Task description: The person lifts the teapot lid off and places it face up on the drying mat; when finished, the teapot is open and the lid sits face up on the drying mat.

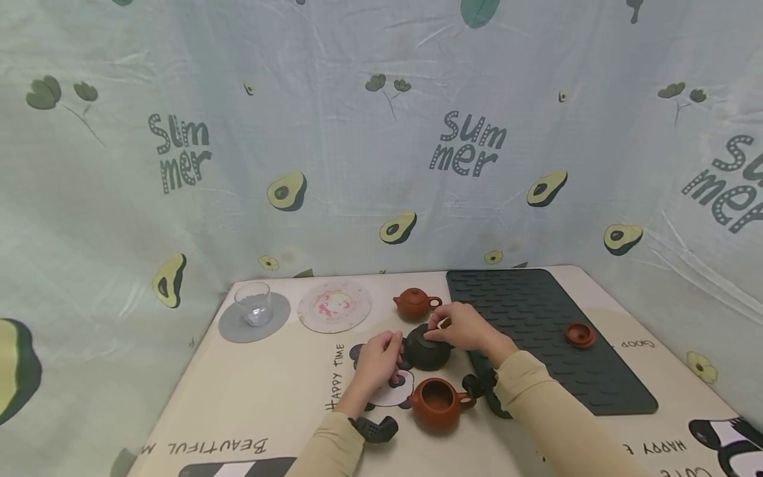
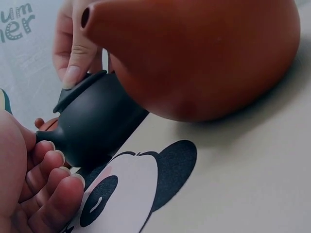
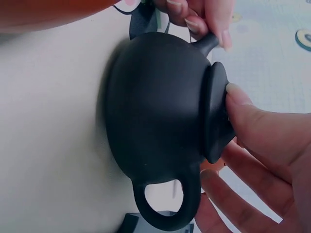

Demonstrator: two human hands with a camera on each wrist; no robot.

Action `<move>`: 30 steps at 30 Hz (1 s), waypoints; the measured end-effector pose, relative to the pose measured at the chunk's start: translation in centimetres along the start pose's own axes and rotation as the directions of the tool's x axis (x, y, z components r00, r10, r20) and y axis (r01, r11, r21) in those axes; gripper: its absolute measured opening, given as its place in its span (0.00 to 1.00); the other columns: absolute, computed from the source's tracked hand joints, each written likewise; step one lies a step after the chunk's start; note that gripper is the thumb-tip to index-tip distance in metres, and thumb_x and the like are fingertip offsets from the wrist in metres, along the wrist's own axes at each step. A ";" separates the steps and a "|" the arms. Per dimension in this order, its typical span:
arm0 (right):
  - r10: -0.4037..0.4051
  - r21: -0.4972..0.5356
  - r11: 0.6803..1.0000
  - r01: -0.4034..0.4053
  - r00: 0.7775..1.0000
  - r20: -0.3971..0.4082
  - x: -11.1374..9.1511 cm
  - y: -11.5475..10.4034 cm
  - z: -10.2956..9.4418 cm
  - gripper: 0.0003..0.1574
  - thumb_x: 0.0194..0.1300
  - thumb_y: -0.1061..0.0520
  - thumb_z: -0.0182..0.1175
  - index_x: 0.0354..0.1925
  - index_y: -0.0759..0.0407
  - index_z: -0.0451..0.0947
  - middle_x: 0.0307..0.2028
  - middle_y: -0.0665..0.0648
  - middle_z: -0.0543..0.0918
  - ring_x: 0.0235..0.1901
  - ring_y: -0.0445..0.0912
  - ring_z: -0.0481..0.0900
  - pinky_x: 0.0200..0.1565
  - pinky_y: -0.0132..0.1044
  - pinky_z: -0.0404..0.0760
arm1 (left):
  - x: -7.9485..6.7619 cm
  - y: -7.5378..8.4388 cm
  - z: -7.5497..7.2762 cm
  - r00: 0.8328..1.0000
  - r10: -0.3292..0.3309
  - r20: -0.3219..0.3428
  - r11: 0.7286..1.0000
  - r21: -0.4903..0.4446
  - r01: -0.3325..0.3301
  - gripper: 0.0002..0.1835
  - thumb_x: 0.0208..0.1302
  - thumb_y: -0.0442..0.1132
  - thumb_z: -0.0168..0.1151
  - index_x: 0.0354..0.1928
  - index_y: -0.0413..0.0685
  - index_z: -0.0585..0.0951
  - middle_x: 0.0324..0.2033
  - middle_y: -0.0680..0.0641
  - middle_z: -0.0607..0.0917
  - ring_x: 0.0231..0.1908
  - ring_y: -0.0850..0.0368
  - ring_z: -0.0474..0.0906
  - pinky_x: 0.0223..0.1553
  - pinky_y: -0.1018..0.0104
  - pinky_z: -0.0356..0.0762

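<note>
A black teapot (image 1: 426, 350) stands on the table between my hands. My left hand (image 1: 380, 358) pinches the tip of its spout (image 2: 51, 138), the other fingers curled below. My right hand (image 1: 465, 326) grips the black lid (image 3: 217, 114) at the pot's mouth, thumb pressing on its top; the lid's knob is hidden. The pot's loop handle (image 3: 167, 206) is untouched on the right. Nearer to me sits a lidless reddish-brown teapot (image 1: 437, 405), its spout (image 2: 99, 22) large in the left wrist view. Beyond the black pot is a smaller lidded reddish-brown teapot (image 1: 414, 304).
A dark ridged mat (image 1: 507, 298) covers the right side, bearing a small reddish-brown lid (image 1: 579, 335). At the back left, a clear glass bowl (image 1: 254, 306) stands on a grey round mat (image 1: 232, 328), beside a pink patterned round mat (image 1: 334, 307). A printed curtain (image 1: 357, 165) hangs behind.
</note>
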State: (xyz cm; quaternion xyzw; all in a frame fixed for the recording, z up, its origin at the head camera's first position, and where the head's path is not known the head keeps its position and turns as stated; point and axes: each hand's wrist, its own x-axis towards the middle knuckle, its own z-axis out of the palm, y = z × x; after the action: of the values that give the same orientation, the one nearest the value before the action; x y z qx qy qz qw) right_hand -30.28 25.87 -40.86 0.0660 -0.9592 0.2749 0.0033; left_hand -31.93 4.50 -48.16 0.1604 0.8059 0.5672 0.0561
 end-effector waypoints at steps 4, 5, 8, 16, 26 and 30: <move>0.010 -0.005 1.000 -0.010 1.000 -0.006 -0.1 -0.3 -0.3 0.09 0.64 0.48 0.73 0.34 0.47 0.82 0.43 0.51 0.84 0.48 0.51 0.82 0.48 0.50 0.81 | 0.1 -0.2 0.0 1.000 -0.004 0.006 1.000 -0.010 0.004 0.20 0.82 0.50 0.49 0.34 0.45 0.78 0.22 0.49 0.78 0.15 0.57 0.75 0.19 0.64 0.76; 0.013 0.002 1.000 -0.013 1.000 -0.005 -0.1 -0.3 -0.4 0.09 0.64 0.48 0.73 0.34 0.48 0.82 0.43 0.52 0.85 0.48 0.51 0.82 0.49 0.50 0.81 | 0.1 -0.2 0.0 1.000 -0.007 0.009 1.000 -0.011 0.007 0.20 0.81 0.50 0.49 0.34 0.45 0.78 0.22 0.50 0.78 0.15 0.57 0.75 0.19 0.64 0.76; -0.006 0.023 1.000 0.006 1.000 -0.010 -0.2 -0.5 -0.7 0.09 0.66 0.49 0.72 0.35 0.49 0.82 0.45 0.52 0.85 0.48 0.50 0.82 0.49 0.50 0.80 | 0.1 -0.3 0.1 1.000 -0.011 0.016 1.000 -0.017 0.012 0.20 0.81 0.51 0.50 0.34 0.45 0.78 0.22 0.50 0.78 0.16 0.57 0.75 0.20 0.65 0.76; -0.061 0.105 0.992 0.064 0.998 -0.034 -0.4 -1.3 -0.7 0.09 0.67 0.49 0.71 0.38 0.51 0.82 0.39 0.48 0.83 0.44 0.46 0.82 0.49 0.49 0.80 | 0.0 -0.2 0.0 1.000 -0.002 0.010 1.000 -0.028 0.002 0.20 0.81 0.51 0.50 0.34 0.45 0.78 0.21 0.50 0.78 0.15 0.58 0.75 0.20 0.65 0.76; -0.006 0.327 0.945 0.016 1.000 -0.030 -0.7 -1.4 -0.6 0.13 0.71 0.48 0.66 0.42 0.56 0.80 0.47 0.55 0.82 0.43 0.48 0.85 0.44 0.45 0.84 | 0.0 -0.3 0.0 1.000 0.004 0.010 1.000 -0.020 -0.004 0.21 0.81 0.52 0.50 0.34 0.46 0.78 0.21 0.50 0.78 0.15 0.57 0.75 0.20 0.65 0.75; 0.045 0.490 0.871 -0.037 0.999 -0.003 -0.8 -1.0 -0.8 0.17 0.72 0.49 0.65 0.47 0.61 0.80 0.48 0.58 0.81 0.44 0.49 0.83 0.47 0.46 0.84 | 0.0 -0.3 0.0 1.000 0.008 0.004 1.000 -0.016 -0.008 0.20 0.81 0.51 0.50 0.33 0.45 0.78 0.21 0.50 0.78 0.15 0.57 0.74 0.20 0.65 0.74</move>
State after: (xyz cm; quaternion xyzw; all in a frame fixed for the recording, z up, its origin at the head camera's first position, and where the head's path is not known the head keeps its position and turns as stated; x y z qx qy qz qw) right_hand -29.42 25.51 -39.69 0.0424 -0.8596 0.5091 -0.0125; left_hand -31.96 4.39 -48.47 0.1645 0.8006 0.5735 0.0566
